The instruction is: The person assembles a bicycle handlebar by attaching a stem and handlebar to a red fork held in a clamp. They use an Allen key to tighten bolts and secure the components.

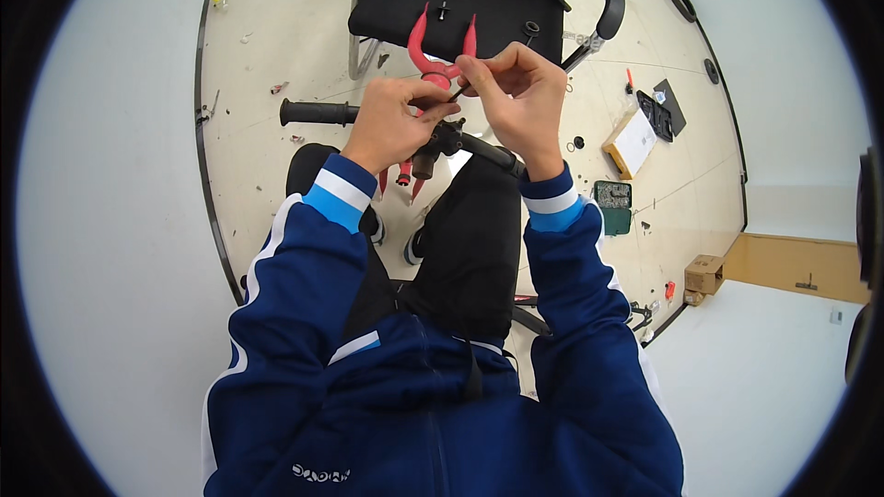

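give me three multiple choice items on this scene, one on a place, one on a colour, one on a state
1. Where is the black chair with small parts on its seat?
A. Ahead of the person, beyond both hands
B. Behind the person
C. On top of the cardboard box

2. What colour are the handles of the pliers?
A. Yellow
B. Red
C. Green

3. What is the state of the right hand?
A. Flat on the floor
B. Hanging free at the side
C. Raised, fingertips pinched at a thin dark piece by the pliers

Answers:
1. A, the chair sits at the top of the view past the hands.
2. B, two curved red handles rise above the left hand.
3. C, its fingers close together at the pliers, above the black handlebar.
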`<state>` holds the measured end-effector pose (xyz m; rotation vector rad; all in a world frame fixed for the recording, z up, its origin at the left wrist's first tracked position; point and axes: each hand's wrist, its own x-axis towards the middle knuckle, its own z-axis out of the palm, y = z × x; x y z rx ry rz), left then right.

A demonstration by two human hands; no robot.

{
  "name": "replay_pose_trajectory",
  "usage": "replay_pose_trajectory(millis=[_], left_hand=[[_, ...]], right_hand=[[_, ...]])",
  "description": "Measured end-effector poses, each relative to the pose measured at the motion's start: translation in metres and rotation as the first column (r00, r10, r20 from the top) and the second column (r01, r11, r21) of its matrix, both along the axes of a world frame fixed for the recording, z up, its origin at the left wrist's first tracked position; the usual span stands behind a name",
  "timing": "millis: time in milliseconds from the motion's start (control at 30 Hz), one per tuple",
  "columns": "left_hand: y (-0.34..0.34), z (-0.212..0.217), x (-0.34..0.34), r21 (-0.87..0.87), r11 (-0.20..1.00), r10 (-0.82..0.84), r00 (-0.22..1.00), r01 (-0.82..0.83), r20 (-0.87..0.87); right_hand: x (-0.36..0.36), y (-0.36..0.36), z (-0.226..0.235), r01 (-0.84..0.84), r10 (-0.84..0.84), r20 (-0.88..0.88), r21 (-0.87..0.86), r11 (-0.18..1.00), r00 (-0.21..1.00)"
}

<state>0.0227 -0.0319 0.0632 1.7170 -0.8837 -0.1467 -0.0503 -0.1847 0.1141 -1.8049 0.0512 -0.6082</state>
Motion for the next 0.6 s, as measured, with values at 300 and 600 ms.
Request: replay_pose_trajectory(millis=[300,600], left_hand=[[0.003,-0.002,-0.001,-0.048,0.999,0.021,0.998,-0.024,-0.067],[0.002,0.014,0.007,0.0,0.999,-0.038,0.999,0.038,-0.017]], right_hand=[[0.004,0.025,0.0,0.246,-0.245,0.047,-0.018,0.969,0.968],[-0.003,0.002,0.006,0.028,-0.028,0.016,0.014,1.0,0.999]])
